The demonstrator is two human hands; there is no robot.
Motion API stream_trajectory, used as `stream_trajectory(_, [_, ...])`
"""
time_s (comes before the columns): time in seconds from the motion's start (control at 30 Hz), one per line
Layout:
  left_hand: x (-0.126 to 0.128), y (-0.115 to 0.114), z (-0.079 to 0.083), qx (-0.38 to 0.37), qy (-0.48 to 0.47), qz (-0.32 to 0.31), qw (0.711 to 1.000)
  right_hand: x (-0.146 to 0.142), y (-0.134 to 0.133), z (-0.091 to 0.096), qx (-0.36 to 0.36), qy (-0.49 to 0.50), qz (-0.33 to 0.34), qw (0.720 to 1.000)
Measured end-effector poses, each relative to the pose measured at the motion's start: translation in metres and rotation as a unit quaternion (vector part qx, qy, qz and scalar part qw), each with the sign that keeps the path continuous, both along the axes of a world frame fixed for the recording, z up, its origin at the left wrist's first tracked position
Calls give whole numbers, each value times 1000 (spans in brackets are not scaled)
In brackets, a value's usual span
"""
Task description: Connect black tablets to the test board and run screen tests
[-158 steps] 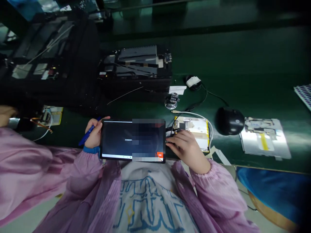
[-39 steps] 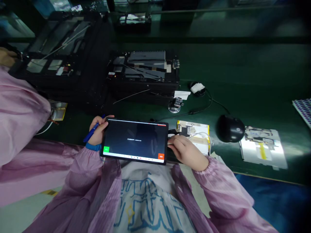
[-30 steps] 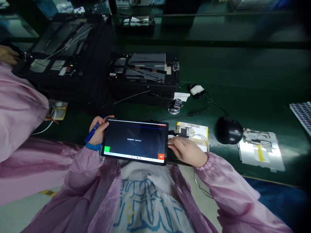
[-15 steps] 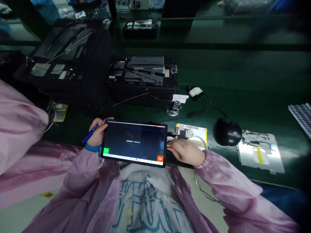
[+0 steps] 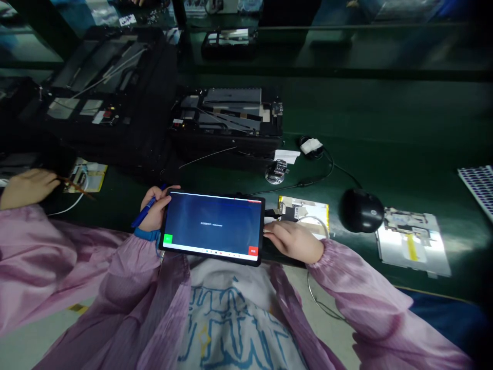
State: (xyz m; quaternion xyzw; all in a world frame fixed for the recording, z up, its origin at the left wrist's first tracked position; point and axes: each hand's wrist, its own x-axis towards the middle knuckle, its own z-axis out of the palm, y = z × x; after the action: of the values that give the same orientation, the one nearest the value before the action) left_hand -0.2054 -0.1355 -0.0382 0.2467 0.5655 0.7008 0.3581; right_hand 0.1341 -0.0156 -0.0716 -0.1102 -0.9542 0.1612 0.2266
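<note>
A tablet [image 5: 213, 226] with a dark blue lit screen lies across my lap side of the bench, a green button at its lower left and a red one at its lower right. My left hand [image 5: 153, 208] is closed around the tablet's left edge, with a blue pen [image 5: 146, 209] also tucked in its fingers. At the right edge, my right hand [image 5: 293, 240] pinches the tablet's side; a cable connector [image 5: 272, 213] shows just above the fingers. Whether those fingertips also hold a plug is hidden.
Stacks of black tablet housings [image 5: 231, 139] stand behind. A tally counter [image 5: 276, 171], a battery part [image 5: 308, 213], a black mouse [image 5: 362, 209] and a silver tablet component [image 5: 416, 246] lie on the green bench. At left, a co-worker's hand [image 5: 29, 187] is over another battery part [image 5: 90, 177].
The tablet's screen has turned from near black to a brighter blue. At left, the co-worker's arm has moved down and back, bringing a hand into view. My hands have stayed put.
</note>
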Motion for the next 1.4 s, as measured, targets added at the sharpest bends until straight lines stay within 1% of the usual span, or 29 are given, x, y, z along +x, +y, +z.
stream_trajectory(0.2, [0,0,-2,7,-6,2,1000,0,2,5,7,14,13,1000])
stream_trajectory(0.33, [-2,0,-3,8,-9,-4,1000,1,2,9,1,36,27,999])
stream_trajectory(0.53, [-1,0,-2,18,-18,-12,1000,0,2,12,-20,37,43,998])
stream_trajectory(0.87, [-2,-1,-1,18,-37,-23,999,1,4,10,-48,37,38,997])
stream_trajectory(1.23, [-5,-1,-3,14,-42,-40,998,1,-2,8,-57,42,31,997])
stream_trajectory(1.4, [-6,-2,-2,13,-43,-40,998,2,-4,10,-60,76,14,995])
